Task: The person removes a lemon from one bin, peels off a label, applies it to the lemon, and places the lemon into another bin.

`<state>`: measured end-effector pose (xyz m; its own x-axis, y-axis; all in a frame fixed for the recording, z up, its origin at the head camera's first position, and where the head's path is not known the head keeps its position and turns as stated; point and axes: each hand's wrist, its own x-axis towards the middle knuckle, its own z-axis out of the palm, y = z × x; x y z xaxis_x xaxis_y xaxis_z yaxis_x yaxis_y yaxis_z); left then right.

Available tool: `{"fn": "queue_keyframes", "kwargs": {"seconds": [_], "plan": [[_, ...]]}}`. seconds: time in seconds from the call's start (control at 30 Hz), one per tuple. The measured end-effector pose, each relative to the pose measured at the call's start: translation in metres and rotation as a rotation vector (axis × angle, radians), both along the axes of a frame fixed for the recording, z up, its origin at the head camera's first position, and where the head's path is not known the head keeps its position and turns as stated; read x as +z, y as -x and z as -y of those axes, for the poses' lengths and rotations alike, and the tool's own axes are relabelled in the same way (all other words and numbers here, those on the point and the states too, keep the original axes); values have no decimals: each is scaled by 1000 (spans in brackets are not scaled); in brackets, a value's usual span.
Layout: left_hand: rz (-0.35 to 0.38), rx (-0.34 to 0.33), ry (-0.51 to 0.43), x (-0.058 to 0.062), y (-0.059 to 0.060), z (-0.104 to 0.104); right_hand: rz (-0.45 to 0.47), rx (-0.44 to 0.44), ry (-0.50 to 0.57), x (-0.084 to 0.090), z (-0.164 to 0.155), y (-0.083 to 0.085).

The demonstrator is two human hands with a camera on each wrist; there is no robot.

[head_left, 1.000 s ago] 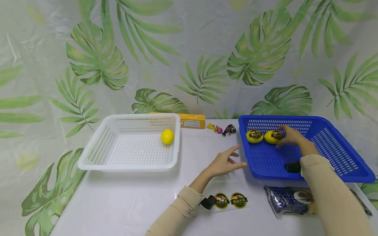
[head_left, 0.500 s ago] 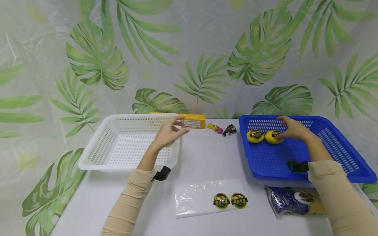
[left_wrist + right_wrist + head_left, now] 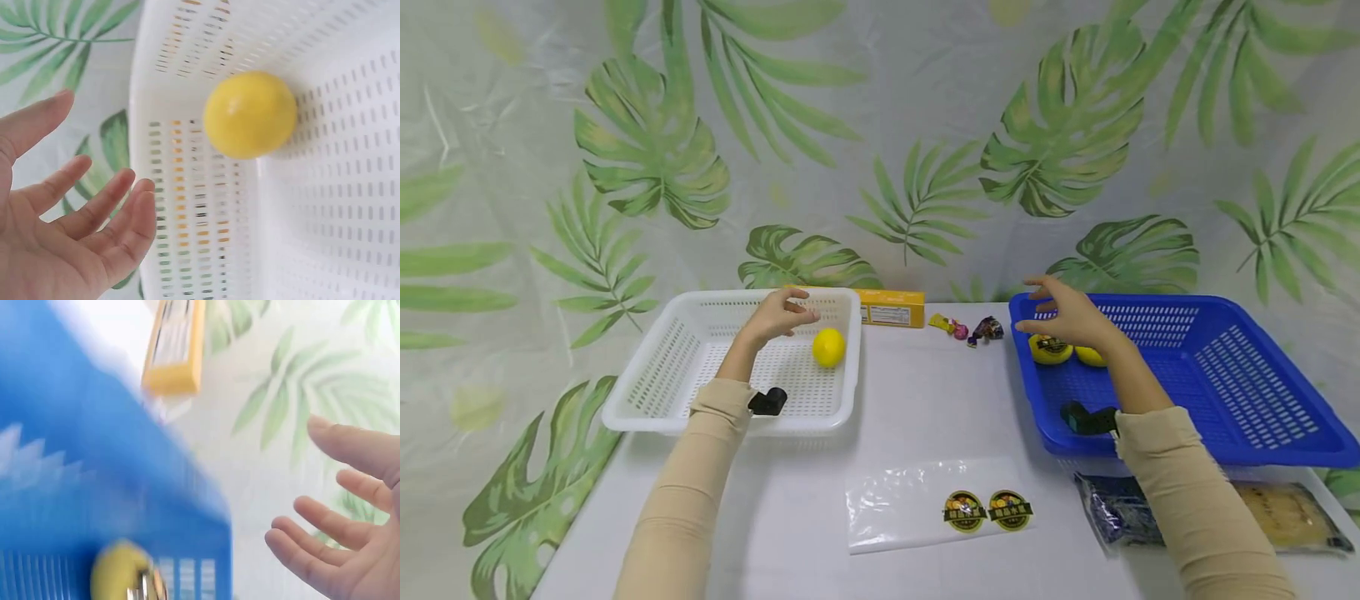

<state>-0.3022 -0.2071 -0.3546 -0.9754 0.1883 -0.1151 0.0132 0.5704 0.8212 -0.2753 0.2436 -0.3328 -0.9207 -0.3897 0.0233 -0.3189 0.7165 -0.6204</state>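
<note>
The left hand (image 3: 775,317) hangs over the white basket (image 3: 647,379), fingers relaxed and apart, holding nothing. A plain yellow ball (image 3: 828,347) lies on the basket floor just at 3 o'clock of this hand, close to the right wall; in the left wrist view the ball (image 3: 250,114) sits in the corner where the walls (image 3: 187,206) keep it from rolling, and the fingers (image 3: 94,209) do not touch it.

The right hand (image 3: 1067,317) is spread above the near-left part of the blue basket (image 3: 1240,375), fingers apart and empty. Under it rest two yellow balls with dark labels (image 3: 1049,350), side by side near the left wall. The right wrist view is blurred, so only the open fingers (image 3: 325,540) and one yellow ball (image 3: 122,572) are sure.

On the bench (image 3: 925,400), at 6 o'clock of the gap between the baskets, lies a clear sheet with two round stickers (image 3: 988,510), probably the same labels. A yellow box (image 3: 891,308) and some wrapped candies (image 3: 966,327) lie at the back, and a packet (image 3: 1195,517) partly under the blue basket.
</note>
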Motion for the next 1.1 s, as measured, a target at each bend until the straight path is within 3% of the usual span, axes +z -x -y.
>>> {"fn": "queue_keyframes", "kwargs": {"seconds": [0.17, 0.37, 0.73, 1.1], "plan": [[121, -55, 54, -14, 13, -4, -1, 22, 63, -8, 41, 5], [198, -74, 80, -25, 19, -16, -3, 49, 166, -22, 89, 7], [192, -41, 169, -42, 16, -26, 21, 34, 344, -71, 165, -7], [190, -25, 184, -55, 20, -26, -2, 91, 391, -92, 204, -21]]}}
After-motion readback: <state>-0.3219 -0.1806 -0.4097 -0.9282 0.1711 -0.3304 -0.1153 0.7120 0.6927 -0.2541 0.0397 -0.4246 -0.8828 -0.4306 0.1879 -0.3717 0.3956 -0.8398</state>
